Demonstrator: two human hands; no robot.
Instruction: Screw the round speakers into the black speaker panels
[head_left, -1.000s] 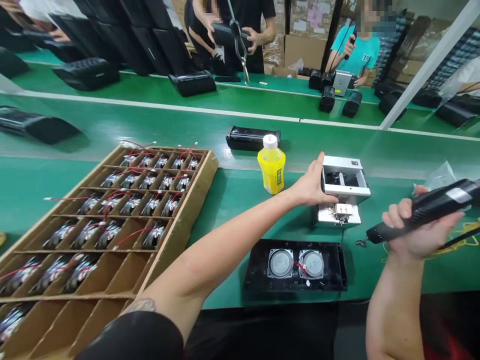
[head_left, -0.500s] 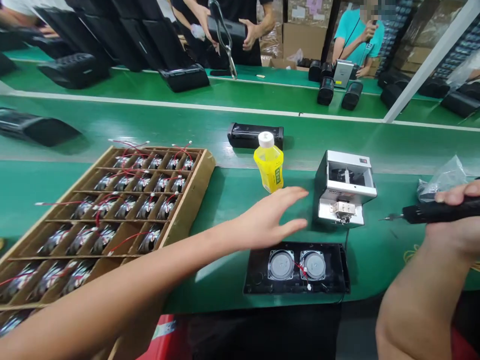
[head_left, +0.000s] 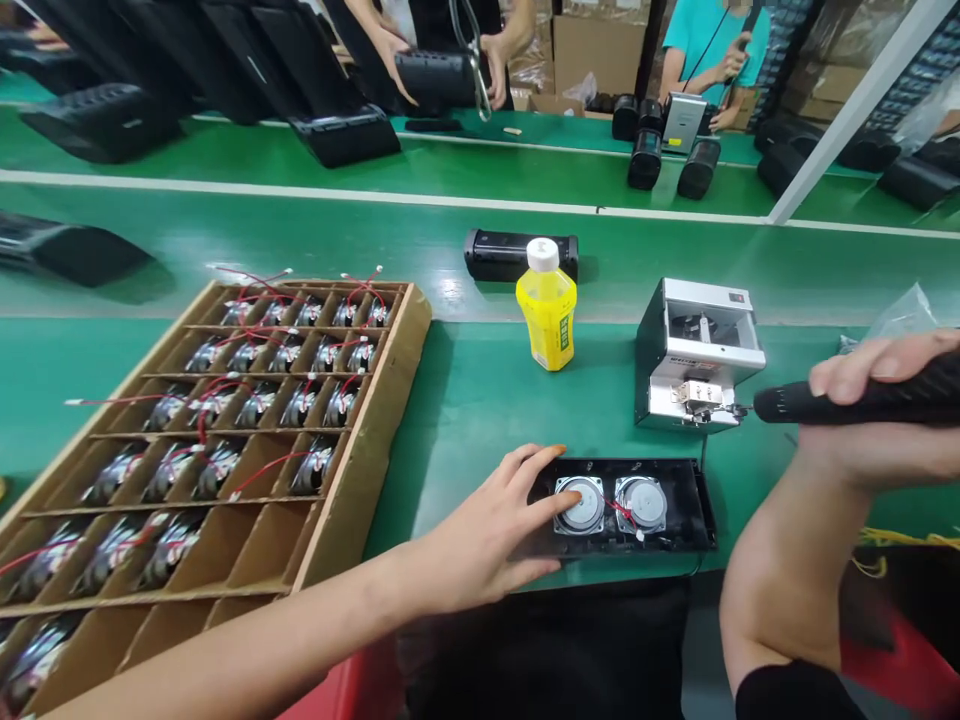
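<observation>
My left hand lies spread over the left end of a black speaker panel, its index finger on the left round speaker driver. A second driver sits beside it, with a red wire and white plug between the two. My right hand is wrapped round a black electric screwdriver, held level. The screwdriver's tip meets the front of the silver and black screw feeder, by its metal outlet block.
A cardboard tray of drivers with red wires stands left. A yellow bottle stands behind the panel, near a black speaker housing. Across the green bench, one person's hands hold a black speaker; another person holds a tool.
My left hand has come down from the air onto the panel and left driver. My right hand has brought the screwdriver left to the screw feeder.
</observation>
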